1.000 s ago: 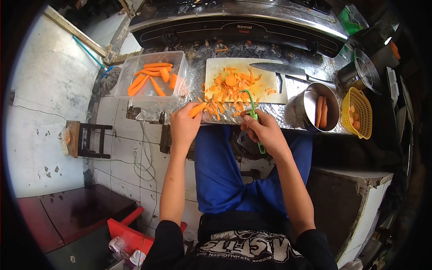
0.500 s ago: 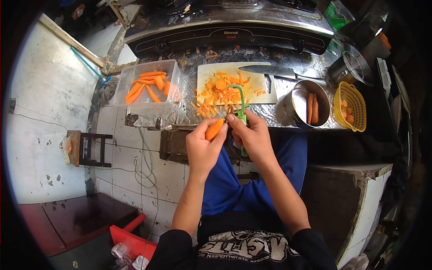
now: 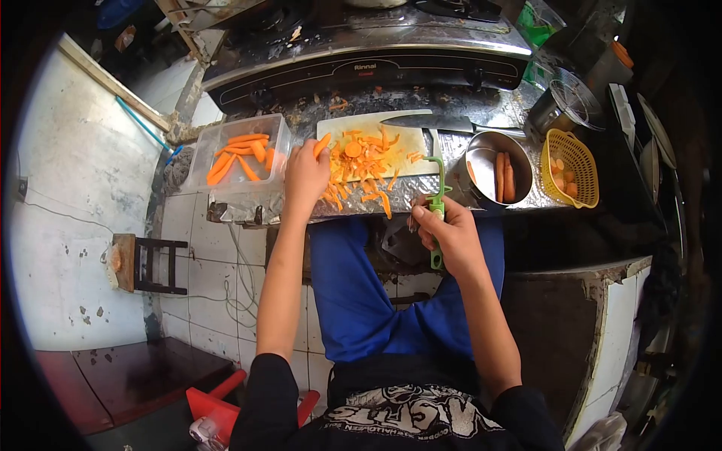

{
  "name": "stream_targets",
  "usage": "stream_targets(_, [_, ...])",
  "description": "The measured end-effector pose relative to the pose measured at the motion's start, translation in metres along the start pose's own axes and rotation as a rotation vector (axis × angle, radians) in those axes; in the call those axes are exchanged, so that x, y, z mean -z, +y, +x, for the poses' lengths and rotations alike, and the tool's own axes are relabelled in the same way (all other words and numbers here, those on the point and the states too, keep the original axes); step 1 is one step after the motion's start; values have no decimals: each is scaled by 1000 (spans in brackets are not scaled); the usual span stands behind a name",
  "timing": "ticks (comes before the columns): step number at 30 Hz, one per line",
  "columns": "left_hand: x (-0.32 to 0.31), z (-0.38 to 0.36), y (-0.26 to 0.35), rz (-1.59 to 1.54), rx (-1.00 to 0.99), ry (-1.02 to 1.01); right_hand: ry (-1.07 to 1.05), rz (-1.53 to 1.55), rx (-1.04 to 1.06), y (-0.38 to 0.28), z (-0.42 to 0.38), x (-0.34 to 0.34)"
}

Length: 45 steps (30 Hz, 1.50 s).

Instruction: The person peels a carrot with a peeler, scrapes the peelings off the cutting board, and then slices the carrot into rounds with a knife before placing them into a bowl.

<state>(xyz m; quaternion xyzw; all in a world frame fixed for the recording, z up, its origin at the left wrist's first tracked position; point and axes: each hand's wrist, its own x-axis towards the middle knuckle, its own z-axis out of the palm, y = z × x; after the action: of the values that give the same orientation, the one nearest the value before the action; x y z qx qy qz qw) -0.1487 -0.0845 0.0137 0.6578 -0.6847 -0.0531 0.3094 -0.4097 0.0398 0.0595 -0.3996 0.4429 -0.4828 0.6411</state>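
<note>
Two hands share the work: the left hand [image 3: 304, 174] grips a peeled orange carrot [image 3: 321, 145] above the pale cutting board [image 3: 421, 140], while the right hand's [image 3: 448, 234] fingers clasp a green plastic peeler [image 3: 437, 207] clear of the table [image 3: 466, 192].

Before you runs a foil-covered counter [image 3: 421, 197], its front edge just above your knees. At its left end sits a clear plastic tub [image 3: 239, 161] of peeled carrot pieces. Beside it, in the middle, lies a pale cutting board [image 3: 421, 139] strewn with orange carrot peelings [image 3: 365, 161], some spilling onto the foil in front. A large knife [image 3: 425, 122] rests along the board's far edge. To the right stands a round metal pot [image 3: 492, 167] with whole carrots inside, then a yellow plastic basket [image 3: 573, 167]. A black gas stove [image 3: 361, 64] spans the back.
</note>
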Motion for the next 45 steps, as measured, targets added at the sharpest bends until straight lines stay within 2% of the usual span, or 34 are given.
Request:
stream_targets(1, [-3, 7, 6, 108, 56, -45, 7, 9, 14, 0, 0, 1])
stream_targets(2, [-6, 14, 10, 104, 45, -45, 15, 9, 21, -2, 0, 1])
stream_targets(4, [-15, 23, 14, 291, 9, -83, 14, 4, 3, -4, -1, 1])
stream_targets(8, [-20, 39, 16, 282, 53, -170, 7, -7, -1, -13, -2, 1])
stream_targets(14, [-22, 32, -9, 104, 53, -33, -52, 82, 6, -23, -8, -5])
stream_targets(16, [4, 14, 10, -99, 49, 29, -69, 113, 14, -27, -12, -11])
stream_targets(18, [16, -18, 34, -478, 90, -83, -44, 41, 61, -31, -16, -17])
stream_targets(20, [47, -55, 75, -1167, 206, -433, -47, 36, 69, -31, -18, -22])
stream_targets(22, [58, -81, 101, -1421, 153, -468, -58, 24, 73, -33, -21, -29])
stream_targets(26, [65, -93, 119, -1518, 53, -426, -68, 41, 72, -39, -29, -34])
stream_targets(28, [65, -91, 115, -1611, 96, -502, -80, 68, 66, -39, -32, -34])
stream_targets(31, [67, -88, 111, -1717, 44, -608, -81, 51, 60, -43, -36, -34])
stream_targets(35, [84, -93, 124, -1660, 88, -511, -63, -9, 50, -51, -42, -36])
stream_targets(37, [95, -92, 134, -1556, 178, -383, -50, -42, 55, -52, -45, -35])
stream_targets(40, [106, -91, 144, -1492, 138, -268, -28, -224, 110, -54, -51, -35])
stream_targets(42, [113, -90, 155, -1419, 146, -247, -64, -346, 135, -61, -57, -41])
stream_targets(45, [126, -90, 166, -1314, 167, -263, -57, -322, 114, -65, -62, -46])
